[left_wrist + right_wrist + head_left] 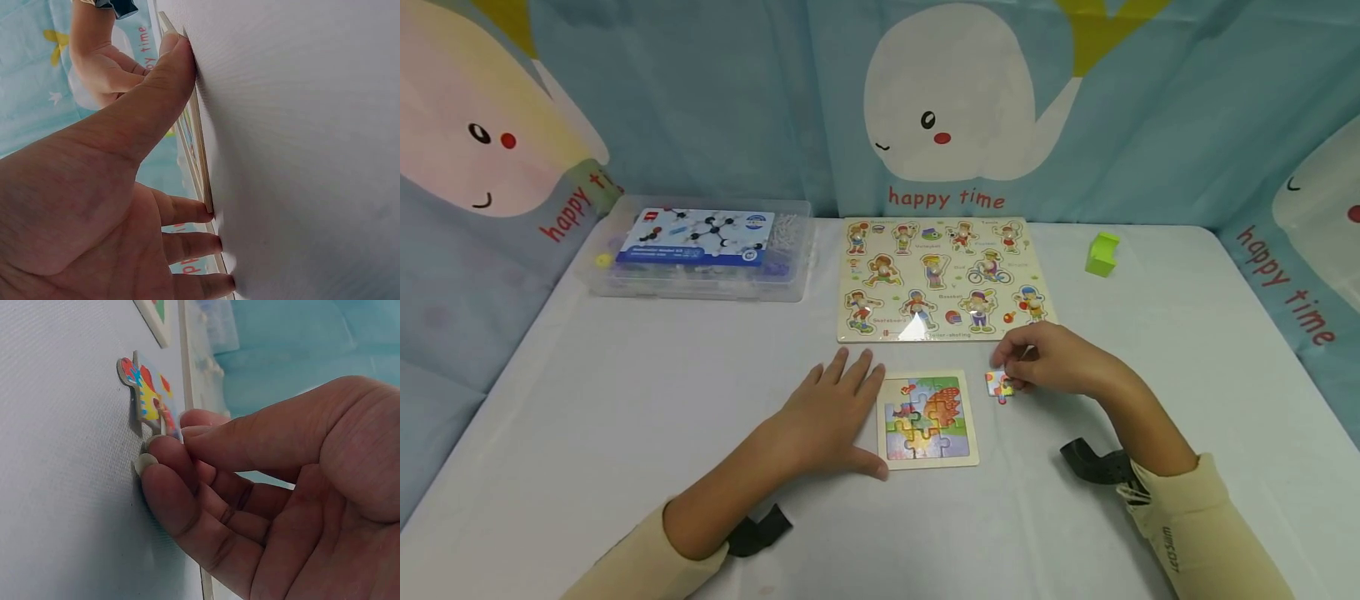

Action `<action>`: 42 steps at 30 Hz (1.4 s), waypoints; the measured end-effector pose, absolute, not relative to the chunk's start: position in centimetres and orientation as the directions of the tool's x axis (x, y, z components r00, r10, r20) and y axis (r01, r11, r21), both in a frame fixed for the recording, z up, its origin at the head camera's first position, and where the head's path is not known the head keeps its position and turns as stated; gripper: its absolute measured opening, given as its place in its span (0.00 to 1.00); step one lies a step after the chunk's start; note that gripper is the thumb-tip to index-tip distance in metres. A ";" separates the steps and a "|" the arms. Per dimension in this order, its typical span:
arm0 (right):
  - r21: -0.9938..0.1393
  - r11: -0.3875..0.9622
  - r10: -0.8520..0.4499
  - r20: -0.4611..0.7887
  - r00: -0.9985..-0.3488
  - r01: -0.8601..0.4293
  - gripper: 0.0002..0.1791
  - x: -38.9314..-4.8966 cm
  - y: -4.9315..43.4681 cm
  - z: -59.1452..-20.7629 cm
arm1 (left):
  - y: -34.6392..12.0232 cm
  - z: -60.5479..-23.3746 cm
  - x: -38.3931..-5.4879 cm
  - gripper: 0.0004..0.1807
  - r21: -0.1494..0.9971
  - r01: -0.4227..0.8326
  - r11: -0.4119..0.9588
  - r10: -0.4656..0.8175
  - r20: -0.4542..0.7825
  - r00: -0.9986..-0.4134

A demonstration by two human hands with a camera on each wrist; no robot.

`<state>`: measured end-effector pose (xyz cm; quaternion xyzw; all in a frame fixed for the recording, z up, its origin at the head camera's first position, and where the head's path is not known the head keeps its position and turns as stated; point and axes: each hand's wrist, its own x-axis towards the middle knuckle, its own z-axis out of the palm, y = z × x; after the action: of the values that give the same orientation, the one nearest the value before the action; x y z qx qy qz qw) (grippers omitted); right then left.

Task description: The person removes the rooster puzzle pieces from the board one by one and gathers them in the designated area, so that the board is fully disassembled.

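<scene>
A small square jigsaw puzzle in a pale wooden frame (932, 463) lies flat, its pieces (942, 408) forming a colourful picture; bare pale board shows at the upper left of it. My left hand (827, 421) is spread along the frame's left side, fingers nearly straight. Its thumb (172, 69) touches one corner and the forefinger the other. Just right of the frame, my right hand (1060, 360) pinches one edge of a puzzle piece (997, 383) between thumb and fingers. Seen from the right wrist, that piece (150, 394) is red, yellow and blue, tilted close to the cloth.
Behind the jigsaw lies a larger wooden board (947, 279) with sports figures. A clear plastic box (700, 287) with a molecule-model label stands at the back left. A green block (1102, 254) sits at the back right. Blue curtain (737, 100) closes off the far side.
</scene>
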<state>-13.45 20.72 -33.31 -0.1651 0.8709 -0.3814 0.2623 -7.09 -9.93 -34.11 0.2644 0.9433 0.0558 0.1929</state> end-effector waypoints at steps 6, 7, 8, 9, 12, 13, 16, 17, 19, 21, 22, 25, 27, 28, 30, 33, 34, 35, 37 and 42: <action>-0.749 0.658 -0.466 -0.323 -0.824 -0.078 0.06 -13.3 20.8 -33.1 | -10.0 -34.2 -7.0 0.66 0.211 0.477 0.853 0.521 -0.327 -0.788; -0.748 0.659 -0.465 -0.319 -0.826 -0.082 0.06 -13.3 20.9 -33.0 | -10.0 -34.2 -7.0 0.66 0.212 0.476 0.854 0.521 -0.326 -0.789; -0.745 0.661 -0.466 -0.315 -0.827 -0.089 0.06 -13.3 20.9 -33.0 | -10.0 -34.2 -7.0 0.66 0.211 0.476 0.854 0.521 -0.325 -0.790; -0.741 0.665 -0.468 -0.311 -0.827 -0.097 0.06 -13.3 20.9 -32.9 | -10.0 -34.2 -7.0 0.66 0.212 0.476 0.853 0.521 -0.323 -0.790; -0.719 0.681 -0.477 -0.291 -0.830 -0.139 0.06 -13.3 20.9 -32.9 | -10.0 -34.1 -7.0 0.66 0.213 0.476 0.853 0.521 -0.321 -0.791; -0.707 0.688 -0.482 -0.280 -0.830 -0.161 0.06 -13.2 20.8 -32.9 | -10.0 -34.1 -7.0 0.66 0.211 0.476 0.854 0.520 -0.323 -0.791; -0.678 0.696 -0.514 -0.241 -0.823 -0.237 0.06 -13.0 20.2 -33.0 | -10.1 -34.1 -7.0 0.66 0.209 0.473 0.856 0.517 -0.327 -0.791; -0.672 0.692 -0.531 -0.225 -0.817 -0.265 0.07 -12.9 19.9 -33.0 | -10.1 -34.1 -7.0 0.66 0.207 0.472 0.857 0.515 -0.329 -0.791; -0.669 0.678 -0.560 -0.202 -0.803 -0.305 0.07 -12.6 19.3 -33.0 | -10.1 -34.0 -7.0 0.66 0.205 0.471 0.858 0.514 -0.332 -0.791; -0.669 0.657 -0.595 -0.175 -0.785 -0.348 0.08 -12.3 18.6 -33.0 | -10.1 -34.0 -7.0 0.66 0.208 0.472 0.857 0.516 -0.333 -0.790; -0.667 0.645 -0.614 -0.163 -0.773 -0.372 0.08 -12.2 18.1 -33.0 | -10.1 -34.0 -7.0 0.66 0.208 0.472 0.857 0.516 -0.335 -0.789; -0.659 0.620 -0.659 -0.141 -0.739 -0.427 0.10 -12.0 16.6 -33.1 | -10.0 -34.0 -7.1 0.66 0.218 0.470 0.855 0.518 -0.336 -0.786; -0.651 0.613 -0.678 -0.143 -0.721 -0.448 0.10 -11.9 15.3 -33.2 | -10.0 -34.0 -7.1 0.66 0.225 0.465 0.856 0.516 -0.340 -0.786; -0.653 0.610 -0.685 -0.150 -0.713 -0.449 0.11 -11.9 14.7 -33.3 | -10.0 -34.0 -7.1 0.65 0.224 0.464 0.857 0.515 -0.342 -0.786; -0.658 0.608 -0.695 -0.170 -0.699 -0.444 0.11 -12.0 13.4 -33.4 | -10.0 -34.1 -7.1 0.65 0.229 0.462 0.857 0.516 -0.343 -0.785; -0.658 0.615 -0.701 -0.206 -0.682 -0.434 0.11 -12.3 11.9 -33.7 | -10.1 -34.0 -7.1 0.65 0.221 0.468 0.856 0.517 -0.345 -0.783; -0.656 0.617 -0.704 -0.213 -0.677 -0.435 0.11 -12.4 11.5 -33.8 | -10.1 -34.1 -7.1 0.65 0.216 0.472 0.855 0.518 -0.345 -0.782; -0.653 0.620 -0.704 -0.219 -0.675 -0.435 0.11 -12.4 11.2 -33.9 | -10.1 -34.1 -7.1 0.65 0.215 0.475 0.853 0.521 -0.343 -0.782; -0.644 0.632 -0.697 -0.228 -0.680 -0.432 0.11 -12.5 10.8 -34.0 | -10.1 -34.1 -7.1 0.65 0.202 0.484 0.852 0.524 -0.342 -0.780; -0.640 0.635 -0.690 -0.218 -0.690 -0.432 0.13 -12.5 10.6 -34.1 | -10.1 -34.1 -7.2 0.65 0.183 0.495 0.850 0.527 -0.340 -0.779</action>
<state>-12.53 10.61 -34.15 -0.3207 0.8749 -0.2822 0.2281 -7.17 -10.06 -34.11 0.2710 0.9422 0.0416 0.1925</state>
